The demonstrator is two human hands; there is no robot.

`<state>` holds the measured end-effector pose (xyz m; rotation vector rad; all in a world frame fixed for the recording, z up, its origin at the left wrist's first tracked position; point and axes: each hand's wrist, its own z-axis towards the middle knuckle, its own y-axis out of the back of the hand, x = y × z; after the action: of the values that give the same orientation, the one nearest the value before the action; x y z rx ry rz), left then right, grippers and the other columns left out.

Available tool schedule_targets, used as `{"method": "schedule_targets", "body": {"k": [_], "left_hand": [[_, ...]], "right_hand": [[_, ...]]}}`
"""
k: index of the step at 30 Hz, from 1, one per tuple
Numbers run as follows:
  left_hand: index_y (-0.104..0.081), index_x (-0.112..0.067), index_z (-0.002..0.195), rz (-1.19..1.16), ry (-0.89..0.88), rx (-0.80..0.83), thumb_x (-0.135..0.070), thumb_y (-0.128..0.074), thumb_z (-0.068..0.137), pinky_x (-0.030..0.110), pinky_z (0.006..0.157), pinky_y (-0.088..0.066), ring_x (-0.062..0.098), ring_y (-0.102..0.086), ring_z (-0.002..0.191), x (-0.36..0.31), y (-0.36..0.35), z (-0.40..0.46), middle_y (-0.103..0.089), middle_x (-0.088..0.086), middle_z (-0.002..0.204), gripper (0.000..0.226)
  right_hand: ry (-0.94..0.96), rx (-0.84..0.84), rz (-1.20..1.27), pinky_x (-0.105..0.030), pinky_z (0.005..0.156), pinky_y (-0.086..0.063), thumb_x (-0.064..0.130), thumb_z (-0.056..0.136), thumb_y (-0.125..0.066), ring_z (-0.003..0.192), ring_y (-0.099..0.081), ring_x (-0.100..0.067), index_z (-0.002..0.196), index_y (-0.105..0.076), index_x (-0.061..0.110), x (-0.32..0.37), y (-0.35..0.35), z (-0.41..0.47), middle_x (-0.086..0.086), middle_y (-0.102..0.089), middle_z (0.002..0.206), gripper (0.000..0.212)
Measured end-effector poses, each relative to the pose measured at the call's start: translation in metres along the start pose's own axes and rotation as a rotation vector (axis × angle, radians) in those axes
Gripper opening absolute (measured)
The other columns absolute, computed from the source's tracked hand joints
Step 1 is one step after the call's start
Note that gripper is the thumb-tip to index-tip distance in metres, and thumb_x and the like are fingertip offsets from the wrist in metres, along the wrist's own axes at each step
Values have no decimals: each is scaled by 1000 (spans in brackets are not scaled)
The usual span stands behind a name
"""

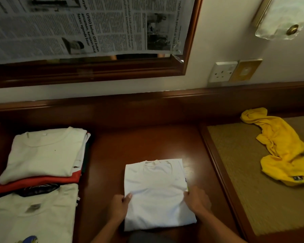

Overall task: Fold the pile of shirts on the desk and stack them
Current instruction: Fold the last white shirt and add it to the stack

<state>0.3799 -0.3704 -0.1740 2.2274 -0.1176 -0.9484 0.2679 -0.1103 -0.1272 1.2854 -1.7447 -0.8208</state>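
A folded white shirt (156, 192) lies on the dark wooden desk (139, 142) in front of me. My left hand (119, 206) grips its left edge with the thumb on top. My right hand (196, 199) grips its right edge. At the left stands a stack of folded shirts (42, 155) with a white one on top and a red one under it. Nearer to me another white shirt (32, 214) lies flat at the lower left. A crumpled yellow shirt (281, 148) lies on the tan mat at the right.
A tan woven mat (253, 190) covers the right part of the desk. A wood-framed mirror covered with newspaper (88, 28) hangs on the wall behind. A wall socket (222, 71) and a brass plate sit to its right. A raised wooden ledge runs along the desk's back.
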Motion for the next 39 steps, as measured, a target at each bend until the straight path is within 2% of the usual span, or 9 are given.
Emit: {"method": "schedule_targets", "body": {"k": [4, 7, 11, 16, 19, 23, 25, 29, 39], "left_hand": [[-58, -19, 91, 78, 30, -73, -55, -62, 87, 34, 74, -48, 24, -61, 85, -7, 1, -13, -66, 3, 90, 37], [-57, -9, 120, -5, 87, -12, -49, -73, 80, 33, 78, -44, 31, -61, 105, -15, -7, -17, -63, 12, 116, 59], [-64, 1, 102, -138, 156, 110, -38, -76, 78, 40, 80, -54, 26, -64, 90, -26, -9, -18, -68, 19, 105, 48], [-56, -6, 127, -271, 93, 161, -27, -60, 96, 27, 84, -41, 21, -55, 105, -39, -1, -43, -59, 5, 117, 38], [-37, -14, 140, -300, 87, 106, -32, -62, 94, 34, 96, -41, 25, -48, 123, -31, -4, -60, -48, 3, 135, 55], [-16, -32, 151, -312, -104, 86, -32, -75, 84, 35, 111, -31, 7, -31, 131, -12, -10, -76, -27, -18, 143, 90], [-19, -36, 152, -287, -169, 131, -36, -76, 82, 29, 112, -27, 1, -28, 134, -4, -9, -82, -25, -22, 147, 91], [-50, -30, 134, -340, -124, 199, -9, -66, 91, 6, 98, -34, 14, -41, 135, 11, 1, -94, -48, -5, 141, 51], [-44, -23, 144, -275, -219, 15, -9, -62, 92, 22, 107, -32, 10, -40, 131, 56, 142, -88, -42, -7, 141, 57]], "right_hand": [[51, -59, 67, -33, 73, -52, 46, 97, -46, 98, -63, -22, 111, -50, 17, 1, 4, 2, -1, -63, 107, 32], [32, 95, 183, -30, 75, -51, 51, 92, -56, 101, -61, -20, 114, -44, 18, 2, 2, 3, 0, -58, 110, 42], [75, 181, 271, -28, 87, -51, 41, 92, -60, 105, -60, -18, 114, -54, 19, -1, -5, 3, -2, -60, 120, 31], [98, 225, 554, -30, 83, -48, 25, 95, -58, 98, -52, -15, 117, -44, 16, -12, 0, -4, -7, -56, 124, 27], [216, 237, 682, -36, 97, -45, 16, 94, -62, 112, -46, -13, 140, -27, 20, -22, 3, -13, 2, -42, 137, 58], [374, 408, 715, -41, 111, -33, 36, 83, -75, 129, -29, -9, 152, -7, 34, -29, -1, -26, 17, -24, 141, 98], [399, 492, 647, -40, 111, -35, 42, 78, -78, 129, -34, -12, 150, -15, 34, -31, -6, -32, 13, -30, 145, 96], [346, 500, 555, -31, 101, -41, 14, 81, -76, 119, -42, -18, 146, -27, 19, -24, -16, -46, -5, -39, 142, 82], [432, 362, 603, -39, 99, -46, 11, 87, -69, 112, -40, -16, 142, -28, 28, 108, -21, -138, 8, -32, 125, 71]]}}
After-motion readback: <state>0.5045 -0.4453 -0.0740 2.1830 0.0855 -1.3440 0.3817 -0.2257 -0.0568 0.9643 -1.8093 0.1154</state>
